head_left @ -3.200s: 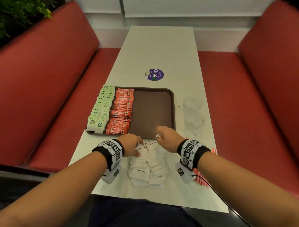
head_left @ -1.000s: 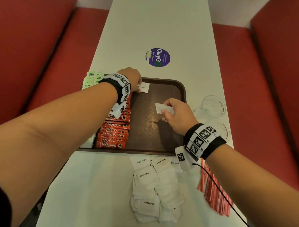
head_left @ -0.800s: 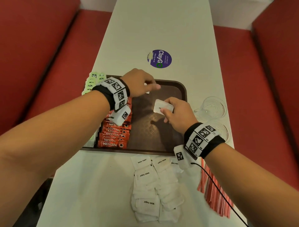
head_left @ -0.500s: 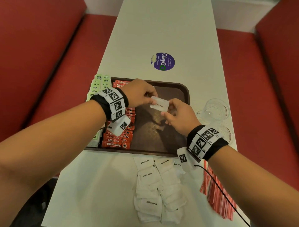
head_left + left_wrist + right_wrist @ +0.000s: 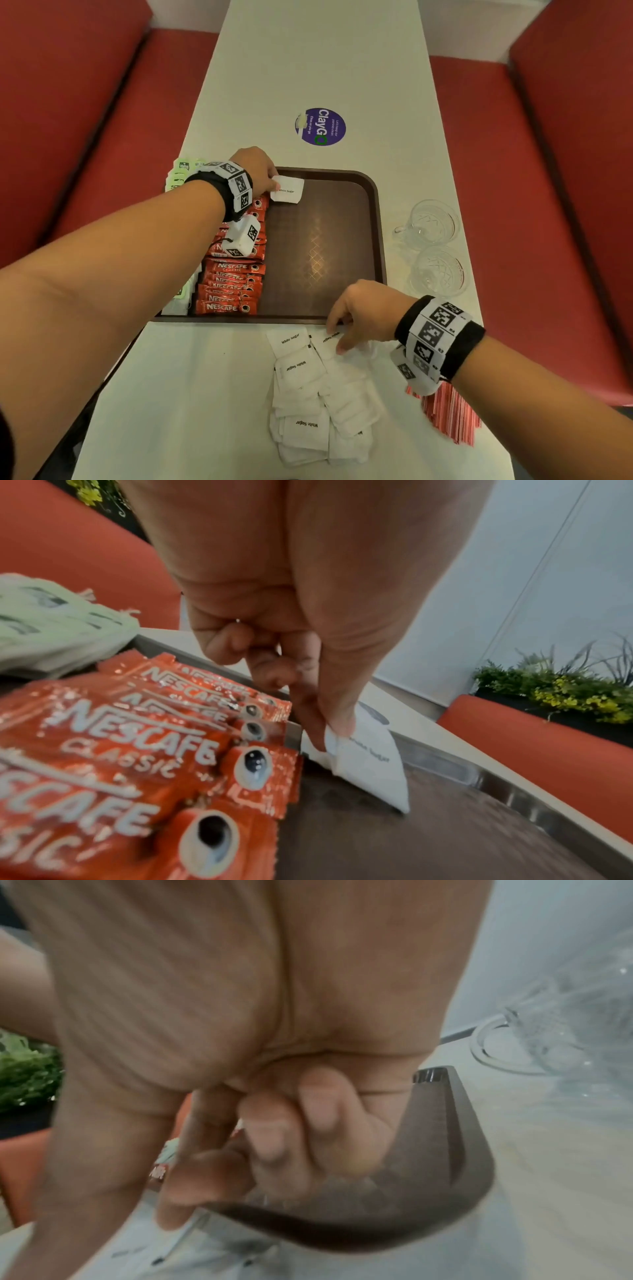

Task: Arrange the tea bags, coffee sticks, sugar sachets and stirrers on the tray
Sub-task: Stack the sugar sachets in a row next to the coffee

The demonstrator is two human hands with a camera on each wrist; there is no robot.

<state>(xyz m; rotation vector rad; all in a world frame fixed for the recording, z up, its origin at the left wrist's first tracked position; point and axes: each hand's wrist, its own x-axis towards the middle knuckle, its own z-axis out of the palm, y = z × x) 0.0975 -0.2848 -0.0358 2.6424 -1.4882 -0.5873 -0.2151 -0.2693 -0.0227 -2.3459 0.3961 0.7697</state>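
The brown tray [image 5: 375, 219] sits on the white bench [image 5: 325, 61]. Along its left side lie a row of green tea bags [image 5: 178, 171] and, just beside them, an overlapping column of red Nescafé coffee sticks [image 5: 233, 277]; the right part of its floor is bare. At the far end of the tray, right of the coffee sticks, the left hand [image 5: 255, 169] pinches a white sugar sachet [image 5: 287, 189] by its left edge between thumb and forefinger, the sachet low over the tray, its near corner seemingly touching the floor.

On the bench just before the tray's near rim lies a loose pile of white sugar sachets [image 5: 308, 397]. The right hand [image 5: 363, 313] reaches onto the pile's far end, fingers [image 5: 340, 346] curled down upon the top sachet; the blurred wrist view does not settle whether they grip it. Red stirrers [image 5: 448, 414] lie right of the pile, partly under the wrist. Two glass cups [image 5: 431, 222] stand right of the tray.
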